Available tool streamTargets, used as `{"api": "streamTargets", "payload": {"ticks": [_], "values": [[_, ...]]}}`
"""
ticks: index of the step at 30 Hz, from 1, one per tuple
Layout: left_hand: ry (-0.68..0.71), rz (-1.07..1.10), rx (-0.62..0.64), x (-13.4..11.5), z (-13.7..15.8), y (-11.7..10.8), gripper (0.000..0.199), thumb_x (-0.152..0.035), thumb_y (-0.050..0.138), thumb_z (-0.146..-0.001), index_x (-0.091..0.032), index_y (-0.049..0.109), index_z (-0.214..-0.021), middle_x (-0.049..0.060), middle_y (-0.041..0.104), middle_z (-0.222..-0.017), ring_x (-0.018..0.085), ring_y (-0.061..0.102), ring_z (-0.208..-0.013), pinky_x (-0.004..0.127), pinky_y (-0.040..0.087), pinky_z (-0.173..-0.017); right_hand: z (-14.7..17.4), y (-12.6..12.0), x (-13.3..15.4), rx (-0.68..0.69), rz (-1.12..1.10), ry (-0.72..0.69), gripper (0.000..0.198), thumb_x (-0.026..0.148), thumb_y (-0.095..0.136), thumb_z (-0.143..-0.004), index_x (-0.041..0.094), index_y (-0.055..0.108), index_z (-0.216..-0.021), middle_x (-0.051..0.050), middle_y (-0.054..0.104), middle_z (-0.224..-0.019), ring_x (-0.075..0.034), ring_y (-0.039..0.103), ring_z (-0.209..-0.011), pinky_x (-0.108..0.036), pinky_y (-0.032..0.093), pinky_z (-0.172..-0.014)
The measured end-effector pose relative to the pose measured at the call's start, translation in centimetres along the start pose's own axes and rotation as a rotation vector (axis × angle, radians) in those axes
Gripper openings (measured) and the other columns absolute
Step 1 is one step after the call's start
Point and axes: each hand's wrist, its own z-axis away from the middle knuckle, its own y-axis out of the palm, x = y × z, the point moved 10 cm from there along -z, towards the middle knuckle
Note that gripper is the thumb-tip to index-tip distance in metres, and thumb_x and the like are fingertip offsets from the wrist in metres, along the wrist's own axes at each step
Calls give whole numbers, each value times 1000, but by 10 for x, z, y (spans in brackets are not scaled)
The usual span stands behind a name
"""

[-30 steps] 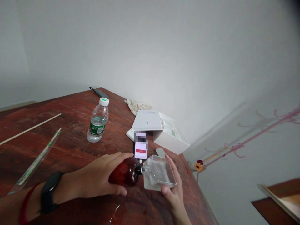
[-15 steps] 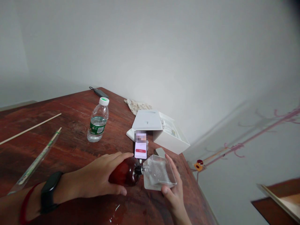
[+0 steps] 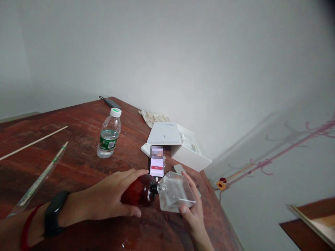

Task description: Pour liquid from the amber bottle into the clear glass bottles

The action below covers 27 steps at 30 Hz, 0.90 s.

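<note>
1. Showing a shorter glint (image 3: 123, 245) on the wooden table (image 3: 81, 148), bottom centre of frame; shrinking since half a second ago, cause unclear.
2. Wrapping the left hand (image 3: 110, 195) around the red bottle (image 3: 138, 191), lower centre; pointing its neck right.
3. Gripping the clear square bottle (image 3: 178, 191) with the right hand (image 3: 195, 212), right of lower centre; pressing thumb in front, fingers along the far side. Tilting slightly compared with half a second ago, now baring more of the grey flat object (image 3: 178, 169) behind.
4. Keeping the black neck (image 3: 154, 189) at the clear neck (image 3: 162, 188) through that turn; probably just adjusting the angle, not separating. Leaving insertion depth and any flow unreadable.
5. Lying farther up, mid-frame, unmoved: phone (image 3: 157, 168), white box (image 3: 187, 157).
6. Standing upright left of centre, untouched: water bottle (image 3: 108, 139).
7. Lying crumpled by the wall, farthest: cloth (image 3: 153, 118).
</note>
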Motion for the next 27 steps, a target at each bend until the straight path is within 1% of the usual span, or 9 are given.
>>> {"api": "streamTargets", "payload": {"ticks": [3, 6, 9, 12, 14, 18, 24, 27], "values": [[15, -15, -15, 0, 0, -1, 91, -50, 90, -81, -29, 46, -158, 11, 58, -160, 40, 59, -142, 54, 48, -118, 0, -1, -1, 2, 18, 4, 92, 74, 85, -73, 26, 61, -148, -14, 74, -139, -39, 73, -121, -45, 60, -100], [13, -7, -17, 1, 1, -1, 93, -49, 91, -81, -29, 45, -159, 10, 58, -160, 40, 59, -142, 53, 48, -119, 0, -1, -1, -4, -1, 7, 91, 73, 86, -72, 26, 62, -147, -14, 74, -139, -39, 73, -122, -45, 60, -100], [10, 1, -8, 1, 1, 1, 96, -47, 93, -79, -28, 45, -159, 10, 59, -159, 40, 59, -142, 52, 48, -119, 1, -2, -5, -10, 5, 21, 92, 74, 86, -72, 26, 63, -147, -14, 74, -139, -40, 72, -125, -47, 59, -103], [24, 3, -14, 1, 0, 1, 95, -48, 93, -80, -28, 45, -159, 11, 58, -160, 39, 59, -142, 53, 47, -119, 2, -5, -7, -38, 38, 25, 94, 77, 85, -70, 26, 63, -146, -15, 70, -145, -42, 68, -132, -50, 56, -109], [32, -2, -24, 1, 1, 0, 92, -49, 92, -81, -29, 46, -158, 11, 58, -160, 39, 59, -142, 53, 48, -119, 2, -6, -7, -45, 34, 25, 95, 77, 86, -70, 26, 62, -146, -15, 69, -147, -42, 67, -133, -49, 56, -109], [17, -6, -19, 3, 0, 0, 96, -51, 94, -79, -29, 46, -159, 11, 58, -160, 41, 59, -142, 54, 48, -119, 2, -1, -7, -3, -13, 41, 96, 74, 88, -69, 27, 60, -149, -14, 72, -142, -40, 71, -126, -47, 59, -103], [-4, 2, -15, 2, 0, 0, 95, -48, 94, -78, -27, 47, -158, 11, 59, -159, 40, 58, -142, 53, 48, -120, 2, -1, -4, -3, -6, 46, 95, 74, 87, -71, 29, 59, -150, -12, 68, -149, -39, 68, -133, -46, 56, -109], [-21, 1, -9, 0, 0, -1, 94, -43, 94, -78, -25, 47, -158, 11, 58, -160, 39, 58, -143, 52, 47, -120, 1, 3, -4, 19, -20, 56, 97, 74, 87, -71, 28, 57, -151, -14, 70, -147, -39, 69, -131, -48, 57, -109]]}}
